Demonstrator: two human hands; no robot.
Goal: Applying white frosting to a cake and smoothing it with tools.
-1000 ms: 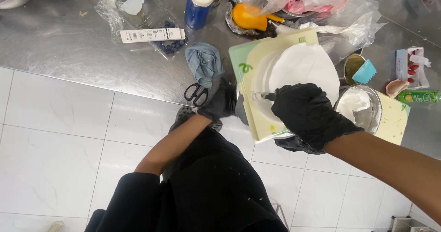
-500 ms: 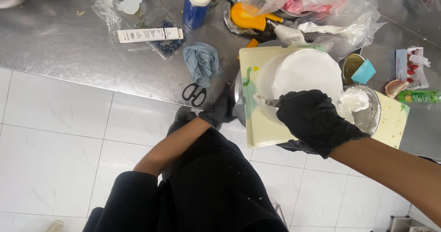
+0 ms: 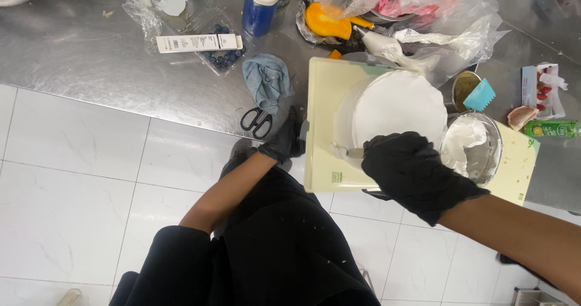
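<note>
- Right hand, black glove, lower right of centre: closed around a spatula; the cream-smeared blade pokes out leftward against the side of the white cake.
- Cake at centre right, sitting over a pale yellow board at the steel counter's edge.
- Left hand, also gloved, centre frame: fingers curled at the board's left edge; true grip cannot be told.
- Metal bowl of cream just right of the cake.
- Black scissors and blue cloth left of the board.
- Blueberry tray upper left.
</note>
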